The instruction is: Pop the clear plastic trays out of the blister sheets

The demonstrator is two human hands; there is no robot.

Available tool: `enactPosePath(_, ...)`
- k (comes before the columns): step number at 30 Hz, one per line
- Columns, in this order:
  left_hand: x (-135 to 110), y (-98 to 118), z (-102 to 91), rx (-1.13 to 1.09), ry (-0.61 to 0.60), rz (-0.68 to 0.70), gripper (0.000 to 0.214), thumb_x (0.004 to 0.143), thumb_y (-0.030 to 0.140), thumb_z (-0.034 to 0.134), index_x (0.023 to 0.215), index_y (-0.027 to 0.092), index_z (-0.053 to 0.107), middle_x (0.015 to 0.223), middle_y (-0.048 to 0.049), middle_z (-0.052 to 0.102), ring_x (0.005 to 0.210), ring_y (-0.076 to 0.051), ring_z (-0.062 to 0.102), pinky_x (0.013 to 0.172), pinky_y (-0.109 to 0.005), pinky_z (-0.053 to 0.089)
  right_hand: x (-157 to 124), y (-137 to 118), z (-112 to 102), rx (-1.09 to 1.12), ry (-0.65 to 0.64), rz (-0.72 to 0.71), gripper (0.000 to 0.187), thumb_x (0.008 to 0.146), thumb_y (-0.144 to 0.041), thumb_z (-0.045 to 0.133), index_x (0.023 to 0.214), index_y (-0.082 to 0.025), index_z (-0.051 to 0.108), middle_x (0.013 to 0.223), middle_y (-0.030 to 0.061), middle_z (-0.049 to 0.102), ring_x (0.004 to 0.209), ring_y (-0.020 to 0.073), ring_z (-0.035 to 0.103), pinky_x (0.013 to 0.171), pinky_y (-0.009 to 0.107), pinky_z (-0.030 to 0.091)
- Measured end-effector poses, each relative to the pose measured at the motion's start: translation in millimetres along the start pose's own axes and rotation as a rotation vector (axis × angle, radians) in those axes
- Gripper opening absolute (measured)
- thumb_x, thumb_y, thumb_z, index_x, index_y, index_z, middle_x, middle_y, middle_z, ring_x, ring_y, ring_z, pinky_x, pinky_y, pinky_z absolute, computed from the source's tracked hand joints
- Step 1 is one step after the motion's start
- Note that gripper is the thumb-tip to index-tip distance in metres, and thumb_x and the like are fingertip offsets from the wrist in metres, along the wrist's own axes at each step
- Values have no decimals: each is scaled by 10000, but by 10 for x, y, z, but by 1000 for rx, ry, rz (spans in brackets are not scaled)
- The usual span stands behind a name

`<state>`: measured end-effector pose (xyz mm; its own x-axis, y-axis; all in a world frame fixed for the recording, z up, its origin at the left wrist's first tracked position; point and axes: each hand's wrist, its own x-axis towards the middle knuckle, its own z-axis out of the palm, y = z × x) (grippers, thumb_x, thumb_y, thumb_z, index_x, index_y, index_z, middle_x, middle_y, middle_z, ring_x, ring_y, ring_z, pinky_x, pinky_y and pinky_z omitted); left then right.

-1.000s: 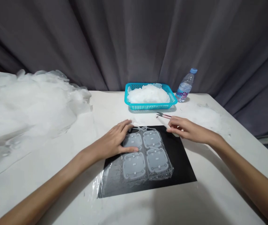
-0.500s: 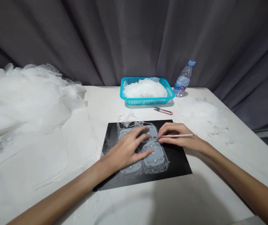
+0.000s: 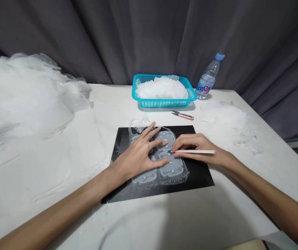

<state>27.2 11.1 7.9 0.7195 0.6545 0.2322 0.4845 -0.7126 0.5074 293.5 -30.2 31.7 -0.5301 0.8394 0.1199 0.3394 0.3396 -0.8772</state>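
A translucent moulded silicone-like sheet [image 3: 174,169] with rounded rectangular panels lies on a black mat [image 3: 199,177]. My left hand [image 3: 141,151] rests on the sheet's left half, fingers spread, and covers part of the panels. Gripped in my right hand [image 3: 198,146] is a slim white pen-like tool [image 3: 198,151] with a dark pointed tip. That tip touches or hovers just over the sheet between two right-hand panels, close to my left fingertips; which of the two I cannot tell. Loose clear scraps [image 3: 142,122] cling at the sheet's top edge.
A turquoise basket [image 3: 164,103] of whitish translucent pieces stands at the back, beside a water bottle [image 3: 208,78]. Pink-handled thread snips [image 3: 182,115] lie in front of it. A large translucent pile [image 3: 29,100] covers the left side; thin scraps [image 3: 229,123] lie at right.
My left fingers have spread wider and reach farther up the sheet. My right hand, with the tool, has shifted slightly left along the sheet. The view has tilted a little downward.
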Motion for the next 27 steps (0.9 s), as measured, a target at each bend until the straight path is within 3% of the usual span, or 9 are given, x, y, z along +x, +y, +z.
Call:
enactPosePath(7, -2, 11, -3, 25, -5, -28, 622, 865, 675, 731, 1310, 241, 738, 1679, -136, 414, 1599, -414, 259, 1243, -638, 346, 6, -21, 22, -147, -6, -100, 158, 1043, -323, 619, 1071, -238, 748, 1087, 49, 768, 1002, 207, 726, 923, 352, 578)
enactPosePath(27, -1, -3, 34, 112, 11, 11, 674, 890, 712, 680, 1329, 203, 723, 1650, -168, 446, 1601, -369, 276, 1259, -562, 361, -2, -21, 25, -211, -58, -102, 157, 1074, -308, 569, 1087, -213, 693, 1114, 66, 731, 1041, 204, 690, 936, 334, 544)
